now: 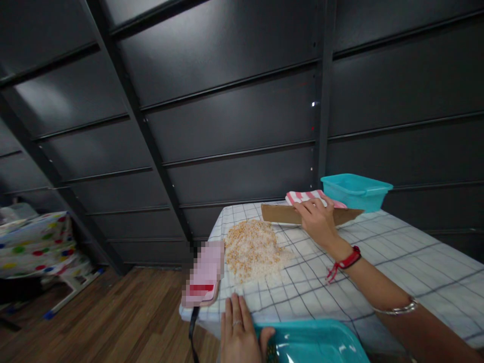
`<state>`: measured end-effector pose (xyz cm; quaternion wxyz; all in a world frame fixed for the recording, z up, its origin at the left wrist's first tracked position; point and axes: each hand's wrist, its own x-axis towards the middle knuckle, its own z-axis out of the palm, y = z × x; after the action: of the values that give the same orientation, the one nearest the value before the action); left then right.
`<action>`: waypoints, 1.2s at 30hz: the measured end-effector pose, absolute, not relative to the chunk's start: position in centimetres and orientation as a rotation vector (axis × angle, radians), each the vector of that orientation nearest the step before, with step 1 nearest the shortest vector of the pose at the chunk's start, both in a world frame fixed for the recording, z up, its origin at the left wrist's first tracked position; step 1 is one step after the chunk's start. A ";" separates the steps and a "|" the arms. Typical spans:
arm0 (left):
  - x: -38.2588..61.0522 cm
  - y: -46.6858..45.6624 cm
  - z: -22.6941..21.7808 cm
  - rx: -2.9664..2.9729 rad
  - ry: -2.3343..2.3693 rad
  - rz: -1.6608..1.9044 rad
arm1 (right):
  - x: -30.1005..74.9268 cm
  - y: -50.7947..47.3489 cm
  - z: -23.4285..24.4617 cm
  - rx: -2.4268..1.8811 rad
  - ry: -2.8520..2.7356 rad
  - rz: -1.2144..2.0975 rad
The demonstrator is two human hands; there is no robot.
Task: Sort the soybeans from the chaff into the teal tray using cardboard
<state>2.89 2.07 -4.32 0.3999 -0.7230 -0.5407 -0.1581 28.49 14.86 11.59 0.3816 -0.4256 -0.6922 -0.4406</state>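
Note:
My right hand point(317, 222) is closed over the top edge of a brown cardboard strip point(282, 214), which stands on its long side on the checked tablecloth. To the left of the cardboard lies a spread pile of white rice grains mixed with yellow corn kernels point(253, 247). Below the pile, my left hand point(241, 330) grips the left side of a teal basin point(317, 343); its thumb reaches inside the rim and its fingers stretch toward the table edge. Some small dark grains show beside the thumb inside the basin, most of them hidden.
A second teal basin point(355, 190) stands at the far right of the tablecloth point(397, 257), with a pink-and-white striped cloth point(304, 195) beside it. A pink phone-like object point(206, 275), partly blurred, lies at the left edge, above a dark strap point(193, 327). Dark panelled wall point(242, 121) rises behind.

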 end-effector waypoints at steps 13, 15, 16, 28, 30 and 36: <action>3.3 1.9 -3.7 -1.793 -1.354 -0.426 | 28.8 13.6 12.6 -1.051 -1.745 -1.135; 3.3 1.9 -3.7 -1.789 -1.356 -0.427 | 28.7 13.6 12.6 -1.050 -1.744 -1.138; 3.3 1.9 -3.8 -1.793 -1.363 -0.444 | 28.6 13.7 12.5 -1.047 -1.752 -1.139; 2.8 2.3 -3.7 -1.776 -1.181 -0.494 | 28.7 13.7 12.3 -0.948 -1.777 -1.102; 3.0 2.2 -3.3 -1.762 -1.174 -0.478 | 28.4 13.8 12.3 -0.925 -1.784 -1.091; 3.3 2.1 -2.7 -1.736 -1.171 -0.421 | 28.5 13.7 12.3 -0.857 -1.784 -1.054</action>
<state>3.34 2.05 -2.71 0.4818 -0.7122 -0.4804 -0.1725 28.45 13.68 12.30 0.4346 -0.3441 -0.7165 -0.4234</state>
